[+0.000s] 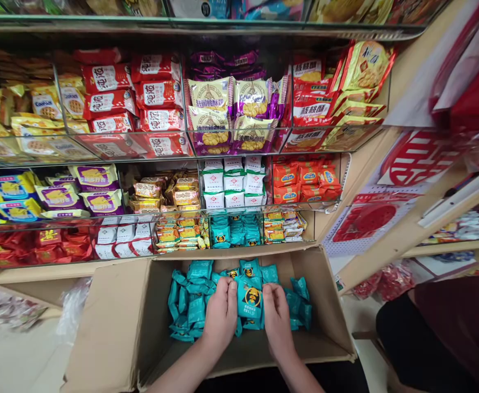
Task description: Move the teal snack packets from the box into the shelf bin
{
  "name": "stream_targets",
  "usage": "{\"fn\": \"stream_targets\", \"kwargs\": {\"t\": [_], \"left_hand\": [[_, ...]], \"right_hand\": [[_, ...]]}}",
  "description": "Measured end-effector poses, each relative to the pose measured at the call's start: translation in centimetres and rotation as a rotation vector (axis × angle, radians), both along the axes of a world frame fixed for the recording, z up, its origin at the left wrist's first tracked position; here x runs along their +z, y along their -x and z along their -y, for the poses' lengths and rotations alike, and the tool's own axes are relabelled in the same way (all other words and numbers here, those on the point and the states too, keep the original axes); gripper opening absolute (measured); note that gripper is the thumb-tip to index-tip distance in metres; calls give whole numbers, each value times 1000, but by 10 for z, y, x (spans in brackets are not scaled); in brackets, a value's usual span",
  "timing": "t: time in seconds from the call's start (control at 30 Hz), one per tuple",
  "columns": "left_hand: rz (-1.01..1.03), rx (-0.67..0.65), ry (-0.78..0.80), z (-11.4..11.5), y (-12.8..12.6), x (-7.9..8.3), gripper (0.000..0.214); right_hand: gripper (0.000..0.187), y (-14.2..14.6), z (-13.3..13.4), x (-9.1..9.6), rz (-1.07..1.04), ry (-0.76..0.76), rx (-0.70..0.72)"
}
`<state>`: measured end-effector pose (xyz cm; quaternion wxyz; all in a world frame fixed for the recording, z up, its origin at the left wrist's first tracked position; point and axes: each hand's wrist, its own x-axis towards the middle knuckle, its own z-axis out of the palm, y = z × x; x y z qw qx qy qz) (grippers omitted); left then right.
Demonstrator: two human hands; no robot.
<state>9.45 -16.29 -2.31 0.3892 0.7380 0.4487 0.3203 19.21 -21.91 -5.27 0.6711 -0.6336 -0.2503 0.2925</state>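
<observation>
Head view: left hand [222, 310] & right hand [277, 315] down in cardboard box [112, 327]. Both grips curled shut round teal packets [249, 299], held upright btwn them, atop loose pile at box's far end. Glass shelf [264, 246] w/ more snacks just above.

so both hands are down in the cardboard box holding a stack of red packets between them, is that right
Not quite: red is wrong. The head view shows the left hand and right hand down in the cardboard box, holding a stack of teal packets between them.
</observation>
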Motion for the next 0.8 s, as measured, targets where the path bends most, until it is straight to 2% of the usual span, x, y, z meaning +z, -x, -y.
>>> {"fn": "stream_targets", "kwargs": {"t": [0.1,0.4,0.53,0.63,0.73,0.8], "left_hand": [[27,14,19,4,-1,-3,20],[69,-9,65,4,-5,-3,25],[96,-9,112,0,-4,-10,26],[113,-17,149,-3,-4,-18,27],[167,-34,179,-7,-3,-21,28],[173,-73,178,-11,0,-18,26]], "right_hand": [[30,2,0,-4,-19,37,29],[40,-2,1,-15,139,139,-86],[39,-2,0,-20,64,115,-137],[37,0,-2,-24,-92,77,-195],[38,-1,-5,-27,-242,63,-129],[37,-6,-4,-26,-185,93,-31]]}}
